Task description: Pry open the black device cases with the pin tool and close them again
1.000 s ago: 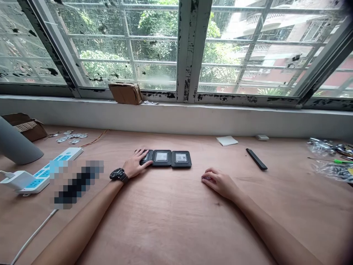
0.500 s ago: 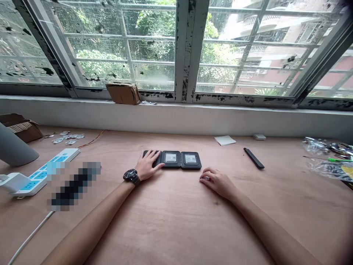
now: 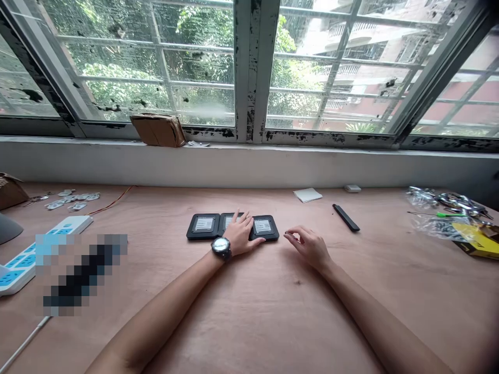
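Note:
Three flat black square cases with white labels lie side by side in a row on the wooden table. Spread flat, my left hand (image 3: 239, 235) rests over the middle case (image 3: 225, 221), hiding much of it. Its thumb reaches the lower edge of the right case (image 3: 264, 227). Uncovered at the other end is the left case (image 3: 203, 227). Just right of the row, my right hand (image 3: 310, 247) is closed in a pinch above the table. Whatever sits between its fingertips is too small to make out.
A black bar-shaped object (image 3: 346, 218) and a white square pad (image 3: 307, 195) lie to the right. Farther right are plastic bags (image 3: 438, 227), a green-handled screwdriver (image 3: 448, 214) and a yellow-and-black box (image 3: 477, 244). At left are a power strip (image 3: 74, 224) and a blurred dark object (image 3: 86, 275).
My left hand has shifted right from the left case to the middle one, uncovering the left label. My right hand stays pinched near the row's right end. The view has turned slightly right.

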A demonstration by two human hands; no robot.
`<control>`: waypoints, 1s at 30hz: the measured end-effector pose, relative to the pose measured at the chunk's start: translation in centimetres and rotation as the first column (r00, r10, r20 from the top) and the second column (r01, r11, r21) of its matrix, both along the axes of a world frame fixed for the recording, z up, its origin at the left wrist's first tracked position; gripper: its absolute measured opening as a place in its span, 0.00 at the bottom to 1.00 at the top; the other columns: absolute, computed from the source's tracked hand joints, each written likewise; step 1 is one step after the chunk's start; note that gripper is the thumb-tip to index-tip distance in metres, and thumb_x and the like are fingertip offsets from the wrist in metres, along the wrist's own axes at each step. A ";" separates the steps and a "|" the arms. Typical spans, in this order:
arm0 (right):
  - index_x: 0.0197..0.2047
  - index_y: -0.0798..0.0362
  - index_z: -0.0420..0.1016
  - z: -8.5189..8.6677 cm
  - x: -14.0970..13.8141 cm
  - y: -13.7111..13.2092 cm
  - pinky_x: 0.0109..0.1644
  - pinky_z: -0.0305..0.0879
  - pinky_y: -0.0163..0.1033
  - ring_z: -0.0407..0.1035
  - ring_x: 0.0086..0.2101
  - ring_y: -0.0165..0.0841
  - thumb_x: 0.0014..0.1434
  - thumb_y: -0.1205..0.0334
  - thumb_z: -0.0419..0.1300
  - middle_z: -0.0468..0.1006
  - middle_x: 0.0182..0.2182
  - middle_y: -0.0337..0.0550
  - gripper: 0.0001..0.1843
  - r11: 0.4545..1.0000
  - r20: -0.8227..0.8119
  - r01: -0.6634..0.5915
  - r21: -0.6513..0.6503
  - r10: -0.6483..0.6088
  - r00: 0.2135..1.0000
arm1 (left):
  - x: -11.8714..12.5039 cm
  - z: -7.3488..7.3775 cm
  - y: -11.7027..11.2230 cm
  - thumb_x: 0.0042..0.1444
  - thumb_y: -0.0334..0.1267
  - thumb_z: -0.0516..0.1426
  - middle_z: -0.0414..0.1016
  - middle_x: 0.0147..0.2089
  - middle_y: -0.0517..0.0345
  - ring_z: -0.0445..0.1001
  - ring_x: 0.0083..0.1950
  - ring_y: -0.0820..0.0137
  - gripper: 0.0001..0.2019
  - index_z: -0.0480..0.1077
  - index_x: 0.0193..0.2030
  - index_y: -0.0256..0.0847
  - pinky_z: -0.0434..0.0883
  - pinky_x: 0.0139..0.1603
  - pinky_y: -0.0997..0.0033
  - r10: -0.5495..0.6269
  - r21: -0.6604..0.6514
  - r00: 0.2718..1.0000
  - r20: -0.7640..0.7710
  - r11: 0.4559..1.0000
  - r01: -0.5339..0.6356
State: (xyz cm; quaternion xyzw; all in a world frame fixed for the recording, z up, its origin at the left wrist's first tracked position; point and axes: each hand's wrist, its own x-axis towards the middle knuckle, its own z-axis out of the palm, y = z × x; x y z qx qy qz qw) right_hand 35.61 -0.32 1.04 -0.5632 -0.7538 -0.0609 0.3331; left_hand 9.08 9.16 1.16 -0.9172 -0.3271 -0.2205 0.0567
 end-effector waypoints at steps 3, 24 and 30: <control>0.43 0.47 0.78 0.0 0.5 0.1 0.38 0.66 0.39 0.72 0.26 0.32 0.72 0.47 0.54 0.84 0.38 0.43 0.16 1.000 -0.032 0.025 0.006 -0.025 0.999 | -1.0 0.1 -2.6 0.65 0.65 0.52 0.72 0.64 0.35 0.58 0.74 0.47 0.38 0.69 0.64 0.30 0.44 0.76 0.41 -0.049 -0.019 0.998 0.028 0.999 0.050; 0.42 0.46 0.79 0.1 -0.8 -0.3 0.35 0.67 0.39 0.76 0.32 0.36 0.70 0.48 0.55 0.83 0.39 0.44 0.15 0.995 -0.028 -0.051 -0.087 0.049 0.998 | -10.1 -0.1 -12.8 0.61 0.65 0.58 0.65 0.70 0.36 0.62 0.72 0.45 0.44 0.58 0.73 0.33 0.59 0.73 0.39 -0.135 -0.088 0.991 0.012 0.987 0.135; 0.42 0.46 0.79 0.2 -0.8 -0.4 0.35 0.68 0.40 0.73 0.29 0.35 0.70 0.47 0.55 0.83 0.41 0.44 0.16 0.995 -0.043 -0.061 -0.085 0.057 0.997 | -11.8 -0.1 -10.0 0.61 0.63 0.59 0.57 0.75 0.45 0.53 0.76 0.47 0.39 0.60 0.72 0.44 0.56 0.74 0.39 -0.201 -0.141 0.980 0.002 0.970 0.199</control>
